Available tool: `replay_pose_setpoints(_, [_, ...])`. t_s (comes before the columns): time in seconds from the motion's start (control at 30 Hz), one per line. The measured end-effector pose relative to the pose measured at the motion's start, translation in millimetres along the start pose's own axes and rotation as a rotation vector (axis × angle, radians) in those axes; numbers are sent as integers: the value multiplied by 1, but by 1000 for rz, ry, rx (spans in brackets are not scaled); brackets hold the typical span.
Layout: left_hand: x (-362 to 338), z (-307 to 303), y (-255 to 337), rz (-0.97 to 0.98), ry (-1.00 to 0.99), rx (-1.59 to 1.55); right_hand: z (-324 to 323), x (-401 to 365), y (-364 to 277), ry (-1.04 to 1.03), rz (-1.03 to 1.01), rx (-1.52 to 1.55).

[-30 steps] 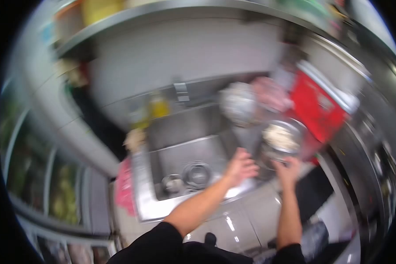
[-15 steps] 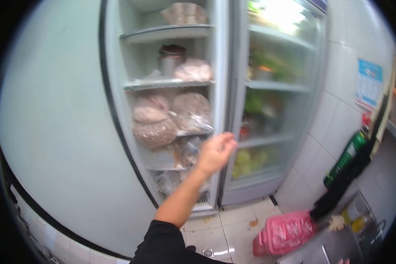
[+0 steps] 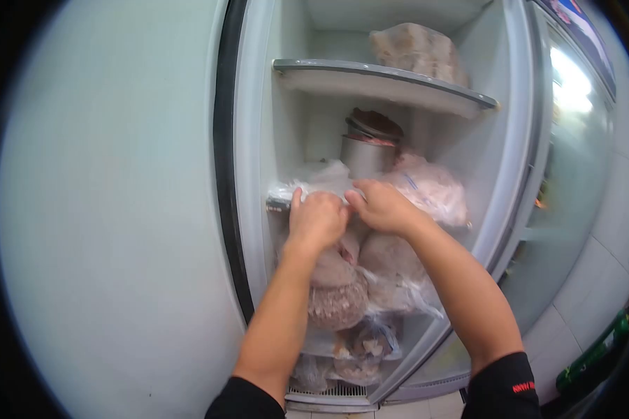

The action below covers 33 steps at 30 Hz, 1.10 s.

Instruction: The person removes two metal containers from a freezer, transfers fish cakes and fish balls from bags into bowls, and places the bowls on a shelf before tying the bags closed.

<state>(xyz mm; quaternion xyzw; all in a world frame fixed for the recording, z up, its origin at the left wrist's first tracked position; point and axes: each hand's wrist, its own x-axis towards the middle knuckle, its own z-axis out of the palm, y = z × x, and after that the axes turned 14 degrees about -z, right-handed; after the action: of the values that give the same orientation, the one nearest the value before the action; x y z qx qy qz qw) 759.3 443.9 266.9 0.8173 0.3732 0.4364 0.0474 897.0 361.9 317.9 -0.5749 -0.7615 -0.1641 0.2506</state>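
Both hands are at the front of the middle shelf of an open freezer. My left hand (image 3: 319, 220) has its fingers curled round the lower edge of a clear plastic bag (image 3: 323, 174), which lies crumpled on the shelf's left. Beside it, my right hand (image 3: 383, 204) pinches the same bag's right side; its fingertips are partly hidden. Just behind stands a metal pot (image 3: 365, 155) with a dark lid tilted on top. A bag of pale pink meat (image 3: 430, 190) lies right of my right hand. What the clear bag contains, I cannot make out.
Below are a bag of minced-looking food (image 3: 337, 300) and another filled bag (image 3: 395, 262). A frosty shelf (image 3: 391, 87) overhead carries a bag of pale blocks (image 3: 419, 52). The glass-door fridge (image 3: 573, 167) stands right, with a green fire extinguisher (image 3: 597, 353) near the wall.
The view has moved closer to the freezer. My right hand has gone from near the glass-door fridge to the middle shelf, and my left hand has come up to the clear bag.
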Motion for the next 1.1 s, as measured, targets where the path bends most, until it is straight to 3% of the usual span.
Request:
replay_pose_setpoints(0.07, [-10, 16, -5, 56, 144, -29, 14, 65, 31, -394, 144, -63])
replay_pose_setpoints(0.1, [-10, 22, -8, 100, 241, -46, 29, 84, 47, -468, 117, -85])
replay_pose_setpoints(0.2, [-9, 12, -6, 105, 131, -25, 63, 130, 70, -756, 82, -100])
replay_pose_setpoints(0.3, [-8, 9, -5, 120, 108, 4, 83, 172, 88, -794, 175, -196])
replay_pose_setpoints(0.4, [-4, 9, -9, 140, 101, 5, 78, 201, 74, -863, 277, -91])
replay_pose_setpoints(0.5, [-3, 6, -13, 145, 81, 36, 112, 217, 120, -619, 71, -326])
replay_pose_setpoints(0.6, [-4, 9, -14, 162, 107, 74, 150, 238, 180, -416, 304, -254])
replay_pose_setpoints(0.73, [0, -3, -10, 186, 82, 75, 175, 270, 232, -388, 68, -398])
replay_pose_setpoints(0.77, [5, -11, -5, 109, -45, 82, 185, 277, 252, -367, -25, -431])
replay_pose_setpoints(0.8, [16, -20, 1, 35, -173, 93, 142, 277, 207, -555, -149, -513])
replay_pose_setpoints(0.83, [28, -29, 8, -43, -304, 105, 88, 266, 188, -659, -64, -416])
replay_pose_setpoints(0.87, [39, -36, 19, -86, -318, 120, 52, 254, 156, -672, -60, -459])
replay_pose_setpoints(0.9, [56, -40, 29, -122, -326, 142, 4, 227, 124, -619, 87, -313])
replay_pose_setpoints(0.97, [115, -21, 22, -16, -371, 189, -45, 195, 129, -559, 132, -375])
replay_pose_setpoints(1.0, [140, -22, 32, -89, -458, 268, -68, 181, 127, -619, 290, -441])
replay_pose_setpoints(1.07, [197, 14, 27, -67, -482, 379, -96, 158, 155, -550, 457, -492])
replay_pose_setpoints(1.1, [206, 24, 28, -75, -443, 302, -101, 145, 169, -559, 423, -519])
